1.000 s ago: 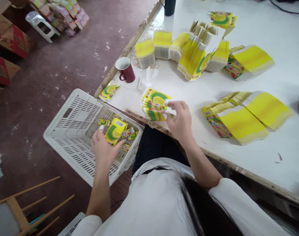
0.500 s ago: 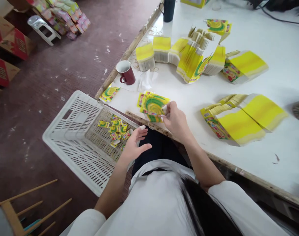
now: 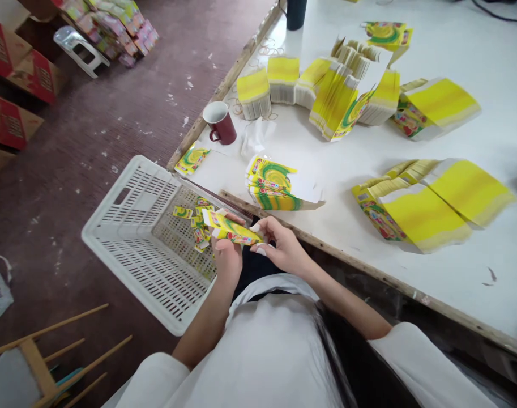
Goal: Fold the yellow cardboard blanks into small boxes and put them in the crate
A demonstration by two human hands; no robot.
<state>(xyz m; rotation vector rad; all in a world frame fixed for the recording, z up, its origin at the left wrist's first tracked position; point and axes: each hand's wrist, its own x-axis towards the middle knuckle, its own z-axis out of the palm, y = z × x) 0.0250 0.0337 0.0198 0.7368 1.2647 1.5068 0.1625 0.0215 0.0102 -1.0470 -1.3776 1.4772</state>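
A small yellow carton (image 3: 235, 228) is held between both hands, above the near edge of the table and beside the crate. My left hand (image 3: 229, 258) grips it from the left, thumb in front and fingers behind. At its right end, the fingers and thumb of my right hand (image 3: 279, 243) pinch the carton. Some fingertips look covered in white. On the table just beyond lies a fanned stack of flat yellow-green cartons (image 3: 273, 184). Several small yellow cartons (image 3: 199, 221) lie in the white plastic crate (image 3: 135, 243), partly hidden behind my left hand.
On the white table (image 3: 326, 238) stand a maroon mug (image 3: 219, 123), a dark cup (image 3: 296, 14) and crumpled tissue (image 3: 255, 137). Bundles of flat cartons (image 3: 428, 204) lie to the right, with more stacks (image 3: 343, 96) behind. A wooden stool (image 3: 41, 368) is at lower left.
My right hand has moved from the stack toward my body with a carton. My left hand, open and unoccupied before, now grips that carton too. The camera view has shifted slightly.
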